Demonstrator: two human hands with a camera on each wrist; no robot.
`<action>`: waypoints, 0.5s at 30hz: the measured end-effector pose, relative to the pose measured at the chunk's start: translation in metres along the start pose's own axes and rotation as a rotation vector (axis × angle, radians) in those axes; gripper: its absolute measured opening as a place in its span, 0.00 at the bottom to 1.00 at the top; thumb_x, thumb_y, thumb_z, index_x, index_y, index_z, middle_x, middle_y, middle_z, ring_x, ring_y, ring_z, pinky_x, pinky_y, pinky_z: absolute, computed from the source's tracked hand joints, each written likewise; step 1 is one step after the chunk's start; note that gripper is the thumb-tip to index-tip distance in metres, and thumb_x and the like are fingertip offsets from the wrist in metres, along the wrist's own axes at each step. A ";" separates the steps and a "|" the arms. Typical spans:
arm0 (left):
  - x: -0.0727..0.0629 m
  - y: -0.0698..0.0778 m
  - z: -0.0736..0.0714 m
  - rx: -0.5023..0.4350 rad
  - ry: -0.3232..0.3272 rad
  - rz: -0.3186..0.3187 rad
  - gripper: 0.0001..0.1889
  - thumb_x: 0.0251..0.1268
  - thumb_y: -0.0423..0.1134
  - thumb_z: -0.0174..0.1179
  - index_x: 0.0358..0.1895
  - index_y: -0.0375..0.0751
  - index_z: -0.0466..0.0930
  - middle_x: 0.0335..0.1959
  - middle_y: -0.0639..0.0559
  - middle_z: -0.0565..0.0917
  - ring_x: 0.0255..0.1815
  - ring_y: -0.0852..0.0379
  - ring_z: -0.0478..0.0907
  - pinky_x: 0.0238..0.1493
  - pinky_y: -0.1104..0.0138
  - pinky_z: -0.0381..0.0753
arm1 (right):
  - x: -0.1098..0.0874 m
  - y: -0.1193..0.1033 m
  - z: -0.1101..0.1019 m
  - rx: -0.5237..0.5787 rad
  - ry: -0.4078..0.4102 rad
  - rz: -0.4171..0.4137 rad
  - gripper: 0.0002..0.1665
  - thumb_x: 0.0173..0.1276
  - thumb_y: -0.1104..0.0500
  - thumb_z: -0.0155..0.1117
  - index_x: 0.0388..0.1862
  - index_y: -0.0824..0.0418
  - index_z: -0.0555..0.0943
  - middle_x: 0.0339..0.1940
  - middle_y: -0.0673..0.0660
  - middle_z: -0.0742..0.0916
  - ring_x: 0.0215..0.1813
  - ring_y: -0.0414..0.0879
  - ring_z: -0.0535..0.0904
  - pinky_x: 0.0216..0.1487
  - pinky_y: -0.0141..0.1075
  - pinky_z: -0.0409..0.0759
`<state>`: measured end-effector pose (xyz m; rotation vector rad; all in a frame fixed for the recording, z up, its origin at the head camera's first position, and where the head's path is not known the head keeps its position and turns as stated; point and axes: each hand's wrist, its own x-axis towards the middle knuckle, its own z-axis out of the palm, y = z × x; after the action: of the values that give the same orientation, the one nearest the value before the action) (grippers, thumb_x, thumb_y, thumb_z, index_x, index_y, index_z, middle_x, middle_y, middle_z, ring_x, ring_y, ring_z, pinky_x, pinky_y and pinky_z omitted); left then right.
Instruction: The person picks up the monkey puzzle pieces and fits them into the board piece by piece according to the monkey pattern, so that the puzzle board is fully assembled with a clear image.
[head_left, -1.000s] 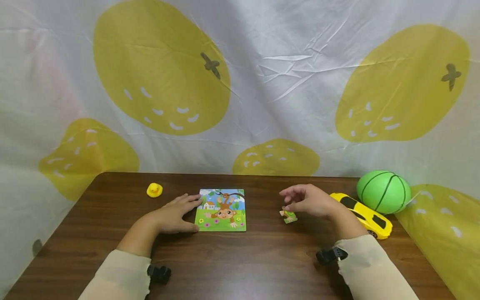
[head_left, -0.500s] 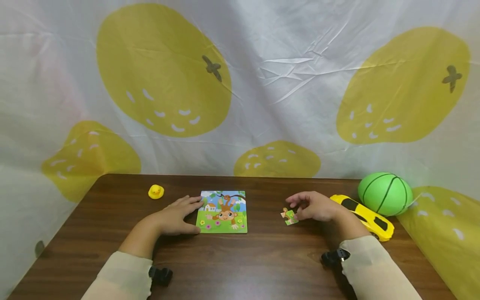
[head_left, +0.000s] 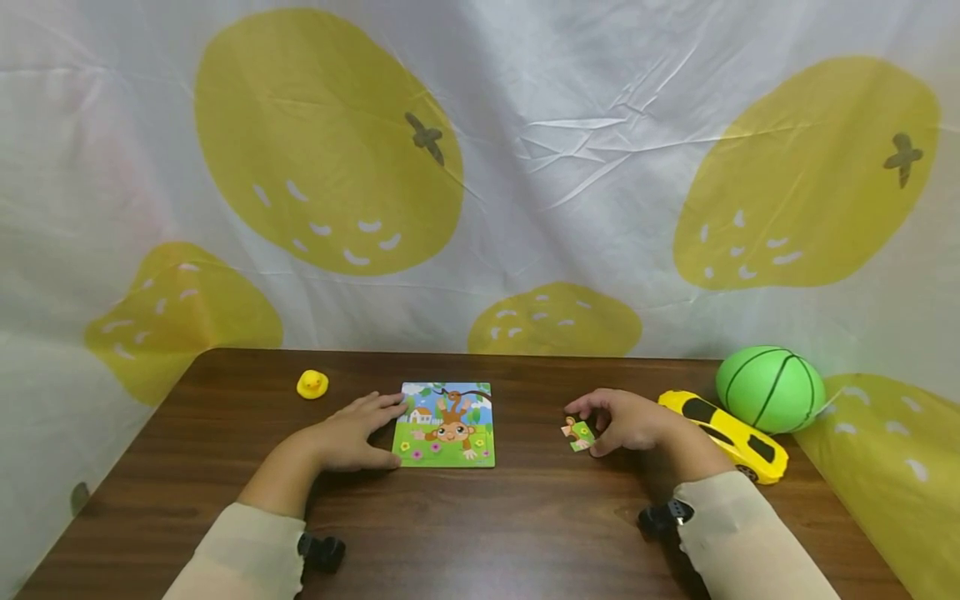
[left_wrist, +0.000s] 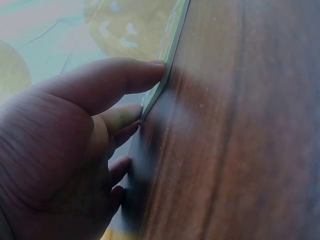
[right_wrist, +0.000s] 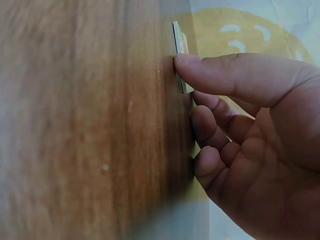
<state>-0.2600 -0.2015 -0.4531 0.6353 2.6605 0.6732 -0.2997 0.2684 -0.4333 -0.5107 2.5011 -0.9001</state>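
Observation:
A square monkey jigsaw puzzle (head_left: 444, 425) lies flat at the middle of the table, its picture upside down monkey, house and flowers. My left hand (head_left: 352, 433) rests at its left side with fingers spread, and the left wrist view shows the thumb (left_wrist: 135, 77) against the board's edge. To the right lies a small jigsaw piece (head_left: 581, 435), green with brown and peach parts. My right hand (head_left: 630, 421) holds it between thumb and forefinger; in the right wrist view the thumb (right_wrist: 215, 72) meets the piece's edge, while the forefinger is mostly hidden.
A yellow toy car (head_left: 731, 435) stands just right of the right hand, with a green ball (head_left: 769, 389) behind it. A yellow rubber duck (head_left: 312, 384) sits at the back left. Behind the brown table (head_left: 480, 533) hangs a lemon-patterned cloth (head_left: 555, 217).
The right thumb has come down to the small piece's lower right side and the forefinger has moved in over its top. My left hand stays at the puzzle's left edge.

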 end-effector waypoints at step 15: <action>0.000 -0.002 0.000 0.002 -0.003 0.002 0.49 0.66 0.62 0.69 0.86 0.49 0.60 0.91 0.51 0.54 0.92 0.34 0.41 0.85 0.29 0.45 | 0.010 -0.009 0.003 -0.129 0.073 0.042 0.36 0.51 0.59 0.88 0.61 0.58 0.87 0.46 0.54 0.85 0.45 0.47 0.77 0.44 0.36 0.77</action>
<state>-0.2611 -0.2031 -0.4544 0.6388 2.6583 0.6700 -0.3047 0.2551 -0.4320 -0.4724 2.6381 -0.7578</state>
